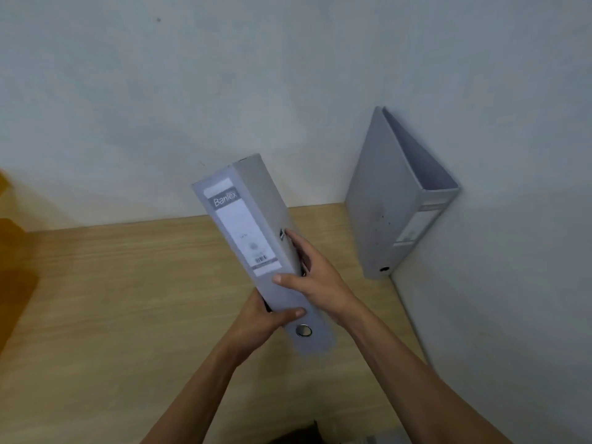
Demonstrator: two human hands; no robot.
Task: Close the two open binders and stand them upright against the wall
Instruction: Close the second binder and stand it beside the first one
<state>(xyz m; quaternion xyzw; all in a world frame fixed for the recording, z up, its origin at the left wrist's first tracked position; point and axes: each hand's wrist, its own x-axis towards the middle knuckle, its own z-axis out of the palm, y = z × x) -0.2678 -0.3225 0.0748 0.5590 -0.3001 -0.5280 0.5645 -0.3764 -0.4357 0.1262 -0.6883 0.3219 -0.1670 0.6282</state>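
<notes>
A closed grey binder [243, 225] with a white spine label is held above the wooden table [112, 299], tilted with its top toward the back wall. My left hand [266, 318] grips its lower spine from the left, thumb across the spine just above the metal finger ring. My right hand [307, 277] clasps it from the right, fingers along the cover edge. A second grey binder [384, 203] stands upright on the table at the right, closed, leaning into the corner against the right wall.
White walls [224, 91] rise behind the table and along its right side, meeting in a corner. A blurred orange-brown object [12, 251] sits at the far left edge. A dark object [298, 434] shows at the bottom edge.
</notes>
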